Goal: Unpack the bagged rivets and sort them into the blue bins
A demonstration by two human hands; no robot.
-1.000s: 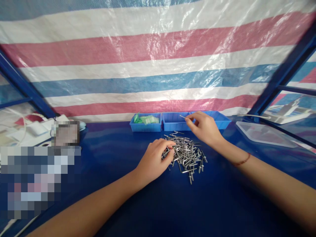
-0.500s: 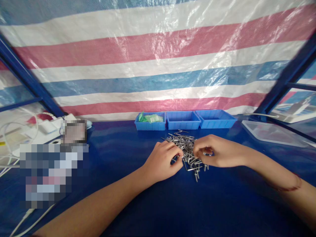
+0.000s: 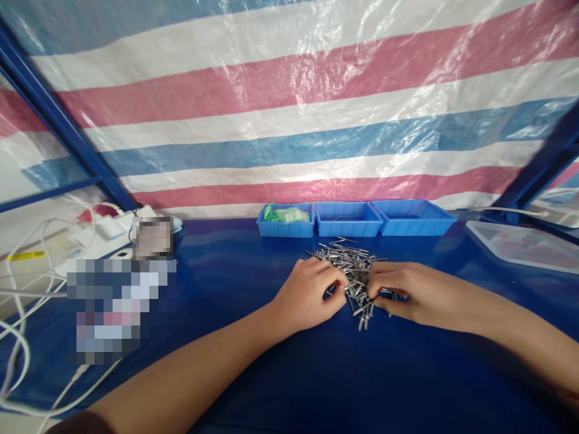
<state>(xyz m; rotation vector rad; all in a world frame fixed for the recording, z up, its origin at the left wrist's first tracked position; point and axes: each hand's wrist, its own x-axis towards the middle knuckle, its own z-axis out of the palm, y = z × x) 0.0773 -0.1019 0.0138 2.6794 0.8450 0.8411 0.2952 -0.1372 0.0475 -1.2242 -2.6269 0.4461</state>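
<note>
A pile of small silver metal pins [image 3: 350, 268] lies on the dark blue table [image 3: 344, 374]. My left hand [image 3: 310, 292] rests at the pile's left edge with its fingers curled and pinched on pins. At the pile's right edge my right hand [image 3: 402, 292] is closed too, fingertips pressed into the pins. Behind the pile stand three small blue trays in a row: the left tray [image 3: 284, 229] holds green and clear bits, the middle tray [image 3: 348, 228] has a pin or two in it, and the right tray [image 3: 414, 226] shows nothing that I can make out.
A striped red, white and blue tarpaulin [image 3: 289, 120] hangs behind the table. White cables [image 3: 27, 301] and a white power strip [image 3: 111, 226] lie at the left. A clear plastic lid [image 3: 525, 244] lies at the right. Blue frame posts [image 3: 63, 132] stand at both sides.
My right hand came back from the middle tray down to the pile and closed on pins. The left hand stayed at the pile. The view shifted slightly to the left.
</note>
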